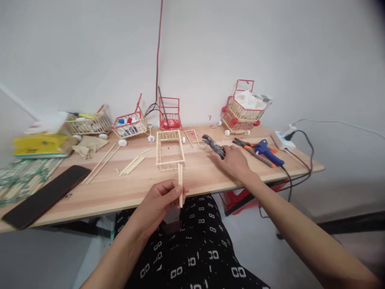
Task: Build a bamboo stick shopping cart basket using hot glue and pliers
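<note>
Pinched between the thumb and fingers of my left hand point(167, 194) is a pair of short wooden sticks point(180, 176), held upright at the table's front edge. Just beyond their tips, an open box frame of wooden sticks point(170, 163) rests on the table. Over to the right, my right hand point(236, 161) is closed on the near end of a dark hand tool point(213, 145); its exact kind is unclear. Right of that hand lie orange-handled pliers point(258, 155) and a blue glue gun point(264, 149).
Along the wall stand small stick-built carts, one point(129, 125) holding coloured bits, another point(243, 112) stacked at right. Cut sticks point(131, 165), long sticks point(100, 163), a black slab point(48, 194) and wrapped chopsticks point(27, 176) lie left. A power strip point(282, 140) trails cords at right.
</note>
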Tool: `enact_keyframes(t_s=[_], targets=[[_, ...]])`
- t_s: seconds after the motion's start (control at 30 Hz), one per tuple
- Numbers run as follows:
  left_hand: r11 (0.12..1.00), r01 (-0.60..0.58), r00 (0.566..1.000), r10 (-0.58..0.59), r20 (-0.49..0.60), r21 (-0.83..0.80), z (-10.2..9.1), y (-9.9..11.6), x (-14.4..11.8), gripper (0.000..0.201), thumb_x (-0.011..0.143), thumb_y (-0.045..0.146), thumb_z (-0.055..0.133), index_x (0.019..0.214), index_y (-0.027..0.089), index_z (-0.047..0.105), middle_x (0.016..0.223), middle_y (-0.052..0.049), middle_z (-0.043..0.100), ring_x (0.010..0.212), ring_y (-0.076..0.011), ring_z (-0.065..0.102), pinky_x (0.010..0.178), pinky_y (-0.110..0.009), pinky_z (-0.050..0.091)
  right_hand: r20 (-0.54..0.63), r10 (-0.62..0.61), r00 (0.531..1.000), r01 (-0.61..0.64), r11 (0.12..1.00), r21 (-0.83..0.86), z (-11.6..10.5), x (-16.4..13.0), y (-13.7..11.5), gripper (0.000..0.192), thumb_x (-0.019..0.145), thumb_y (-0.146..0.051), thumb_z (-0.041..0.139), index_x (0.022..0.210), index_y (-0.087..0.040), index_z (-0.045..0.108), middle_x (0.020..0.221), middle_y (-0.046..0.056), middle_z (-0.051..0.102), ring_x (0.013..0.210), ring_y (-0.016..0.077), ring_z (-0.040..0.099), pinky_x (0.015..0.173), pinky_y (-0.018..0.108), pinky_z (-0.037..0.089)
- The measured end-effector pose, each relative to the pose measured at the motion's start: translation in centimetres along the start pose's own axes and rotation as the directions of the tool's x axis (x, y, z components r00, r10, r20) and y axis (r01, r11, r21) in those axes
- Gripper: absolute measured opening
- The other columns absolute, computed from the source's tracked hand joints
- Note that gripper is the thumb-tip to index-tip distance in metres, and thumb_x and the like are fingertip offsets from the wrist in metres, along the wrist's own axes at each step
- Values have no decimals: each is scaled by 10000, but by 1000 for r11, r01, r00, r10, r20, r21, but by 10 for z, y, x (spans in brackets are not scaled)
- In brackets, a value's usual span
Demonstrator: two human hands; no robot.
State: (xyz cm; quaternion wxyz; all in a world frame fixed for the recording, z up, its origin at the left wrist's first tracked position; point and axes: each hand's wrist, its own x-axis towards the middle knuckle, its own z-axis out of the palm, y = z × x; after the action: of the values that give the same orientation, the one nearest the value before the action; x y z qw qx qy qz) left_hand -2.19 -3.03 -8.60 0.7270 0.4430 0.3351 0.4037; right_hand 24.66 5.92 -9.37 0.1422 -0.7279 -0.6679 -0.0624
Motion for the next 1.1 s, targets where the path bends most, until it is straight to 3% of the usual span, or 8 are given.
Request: enact_keyframes(t_s=[0.1, 0.17, 0.23, 0.33, 0.43, 0.6, 0.9, 1.1], targets=[[983, -69, 982, 97, -163, 171, -31, 23, -11, 282, 782, 425, 701, 823, 147, 673, 608, 19, 544, 555, -74, 449, 553, -184, 357, -44, 24, 999, -24, 1000, -6, 9, 15, -5, 665, 873, -658, 380, 1062, -75, 638, 1006, 221, 638, 976, 331, 572, 856, 399, 404], [918, -110, 924, 236, -301, 382, -60, 40, -13, 292, 762, 427, 707, 853, 150, 683, 621, 18, 543, 576, -91, 452, 552, -197, 347, -48, 53, 997, -53, 999, -2, 14, 25, -9, 665, 865, -655, 398, 1075, -71, 637, 1037, 226, 630, 991, 338, 565, 875, 407, 398], [777, -97, 824, 414, -388, 621, -92, 56, -10, 302, 748, 438, 695, 833, 148, 691, 697, 0, 599, 583, -100, 453, 548, -213, 343, -42, 83, 996, -83, 997, 10, 18, 35, -14, 666, 856, -659, 408, 1084, -77, 637, 1065, 225, 620, 1005, 342, 558, 880, 409, 396], [481, 119, 739, 541, -401, 869, -133, 72, 3, 318, 762, 441, 602, 848, 156, 712, 732, -21, 661, 615, -145, 508, 572, -245, 359, -44, 110, 993, -110, 994, 7, 25, 47, -19, 667, 839, -658, 439, 1093, -74, 636, 1100, 226, 605, 1037, 349, 540, 889, 407, 390], [224, 304, 758, 532, -378, 926, -151, 75, 13, 337, 788, 422, 517, 796, 153, 720, 745, -56, 703, 723, -213, 602, 638, -275, 389, -31, 111, 993, -112, 994, -10, 29, 58, -23, 704, 813, -679, 468, 1102, -58, 633, 1120, 233, 593, 1054, 360, 525, 901, 414, 378], [11, 384, 777, 536, -330, 923, -149, 61, 19, 460, 870, 453, 398, 932, 147, 735, 974, -127, 729, 915, -281, 641, 737, -315, 424, -14, 117, 993, -118, 993, -24, 31, 71, -25, 744, 815, -687, 471, 1136, -32, 616, 1166, 261, 567, 1080, 380, 507, 918, 436, 353], [-20, 376, 763, 573, -298, 926, -159, 57, 24, 448, 876, 472, 393, 907, 157, 710, 1033, -131, 726, 960, -317, 655, 767, -356, 454, -22, 150, 988, -150, 989, 18, 34, 102, -24, 782, 799, -742, 440, 1158, -73, 627, 1174, 217, 585, 1109, 343, 513, 944, 398, 342], [138, 402, 629, 677, -382, 905, -166, 61, 15, 287, 828, 426, 482, 896, 208, 655, 782, -102, 712, 679, -283, 630, 578, -322, 390, -24, 187, 982, -187, 982, 4, 44, 120, -26, 831, 803, -766, 397, 1153, -48, 626, 1178, 249, 576, 1128, 372, 482, 953, 441, 318]])
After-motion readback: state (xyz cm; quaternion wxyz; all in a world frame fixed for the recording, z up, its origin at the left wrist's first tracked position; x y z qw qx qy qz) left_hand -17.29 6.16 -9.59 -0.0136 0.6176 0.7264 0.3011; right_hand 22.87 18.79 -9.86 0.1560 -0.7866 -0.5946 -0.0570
